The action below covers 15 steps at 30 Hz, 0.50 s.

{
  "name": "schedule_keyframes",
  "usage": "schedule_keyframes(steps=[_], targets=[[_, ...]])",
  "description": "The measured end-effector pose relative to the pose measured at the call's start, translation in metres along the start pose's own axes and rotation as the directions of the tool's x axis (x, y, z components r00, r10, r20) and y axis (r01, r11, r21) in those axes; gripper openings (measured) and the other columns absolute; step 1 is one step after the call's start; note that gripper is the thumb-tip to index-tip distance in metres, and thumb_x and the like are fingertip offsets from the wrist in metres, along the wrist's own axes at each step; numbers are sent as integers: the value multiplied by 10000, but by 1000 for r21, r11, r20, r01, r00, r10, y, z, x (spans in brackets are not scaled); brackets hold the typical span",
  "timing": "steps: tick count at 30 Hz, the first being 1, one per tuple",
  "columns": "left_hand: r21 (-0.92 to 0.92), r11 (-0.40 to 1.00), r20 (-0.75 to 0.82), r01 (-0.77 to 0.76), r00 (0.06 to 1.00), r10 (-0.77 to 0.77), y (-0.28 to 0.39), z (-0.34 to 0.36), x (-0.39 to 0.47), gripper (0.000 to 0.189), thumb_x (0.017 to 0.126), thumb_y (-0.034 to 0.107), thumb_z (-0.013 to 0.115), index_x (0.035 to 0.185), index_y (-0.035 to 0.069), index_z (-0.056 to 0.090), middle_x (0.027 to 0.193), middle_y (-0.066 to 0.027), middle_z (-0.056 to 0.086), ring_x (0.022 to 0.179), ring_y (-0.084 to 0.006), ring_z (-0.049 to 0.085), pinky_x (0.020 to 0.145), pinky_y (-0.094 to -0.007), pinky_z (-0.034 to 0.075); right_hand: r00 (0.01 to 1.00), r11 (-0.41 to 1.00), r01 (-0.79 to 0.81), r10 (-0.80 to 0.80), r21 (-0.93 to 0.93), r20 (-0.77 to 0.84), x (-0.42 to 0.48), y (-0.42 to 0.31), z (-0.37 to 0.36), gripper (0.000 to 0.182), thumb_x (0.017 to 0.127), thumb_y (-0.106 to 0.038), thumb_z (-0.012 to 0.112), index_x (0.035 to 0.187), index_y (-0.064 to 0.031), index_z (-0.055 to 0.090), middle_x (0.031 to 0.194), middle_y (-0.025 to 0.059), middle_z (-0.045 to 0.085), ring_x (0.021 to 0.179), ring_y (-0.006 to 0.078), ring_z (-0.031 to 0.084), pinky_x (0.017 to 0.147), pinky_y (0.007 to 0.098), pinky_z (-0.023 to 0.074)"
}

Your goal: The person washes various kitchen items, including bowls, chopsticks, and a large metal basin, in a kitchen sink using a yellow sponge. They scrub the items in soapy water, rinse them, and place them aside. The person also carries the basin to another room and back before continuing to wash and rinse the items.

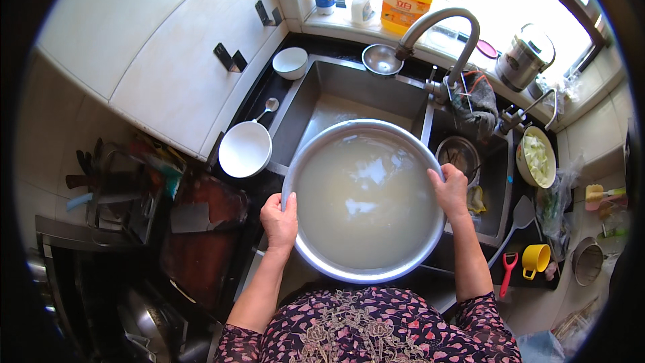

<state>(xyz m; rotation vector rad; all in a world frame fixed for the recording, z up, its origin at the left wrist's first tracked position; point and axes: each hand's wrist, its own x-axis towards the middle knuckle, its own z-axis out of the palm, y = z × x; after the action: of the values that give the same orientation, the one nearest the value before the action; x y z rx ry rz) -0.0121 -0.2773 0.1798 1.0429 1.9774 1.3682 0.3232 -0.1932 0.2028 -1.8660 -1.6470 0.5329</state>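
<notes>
A large round metal basin (pixel 370 273) full of cloudy water is held level in front of my body, over the near part of the sink (pixel 322 80). My left hand (pixel 280 222) grips its left rim, thumb on top. On the right rim my right hand (pixel 450 189) has the same kind of hold. Above the sink arches the faucet (pixel 471 25), and a small metal bowl (pixel 382 59) sits on the sink's back edge beneath its spout. White bowls (pixel 245 149) and a spoon (pixel 271 105) lie along the left counter. The basin hides the sink's near part.
On the right stand a bowl of cut pale vegetable (pixel 537 157), a spatula (pixel 524 212), a red peeler (pixel 509 264) and a yellow cup (pixel 536 258). A cleaver (pixel 190 218) lies on a brown board at left. Bottles, including a yellow detergent jug (pixel 405 5), line the windowsill.
</notes>
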Motion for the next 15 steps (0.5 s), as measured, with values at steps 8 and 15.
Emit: schedule_keyframes(steps=[8, 15], targets=[[121, 990, 46, -77, 996, 72, 11, -8, -1, 167, 819, 182, 591, 838, 18, 614, 663, -164, 602, 614, -330, 596, 577, -400, 458, 849, 789, 497, -355, -362, 392, -38, -101, 3, 492, 750, -151, 658, 1204, -37, 507, 1095, 144, 567, 1009, 307, 535, 865, 389, 448], [55, 995, 65, -86, 994, 82, 5, -3, -1, 158, 819, 191, 573, 816, 33, 581, 711, -198, 619, 686, -396, 602, 609, -464, 473, 573, 571, 677, -13, -464, 820, -34, -125, 102, 292, 740, -90, 596, 1027, -43, 626, 978, 181, 633, 953, 307, 611, 808, 416, 497]])
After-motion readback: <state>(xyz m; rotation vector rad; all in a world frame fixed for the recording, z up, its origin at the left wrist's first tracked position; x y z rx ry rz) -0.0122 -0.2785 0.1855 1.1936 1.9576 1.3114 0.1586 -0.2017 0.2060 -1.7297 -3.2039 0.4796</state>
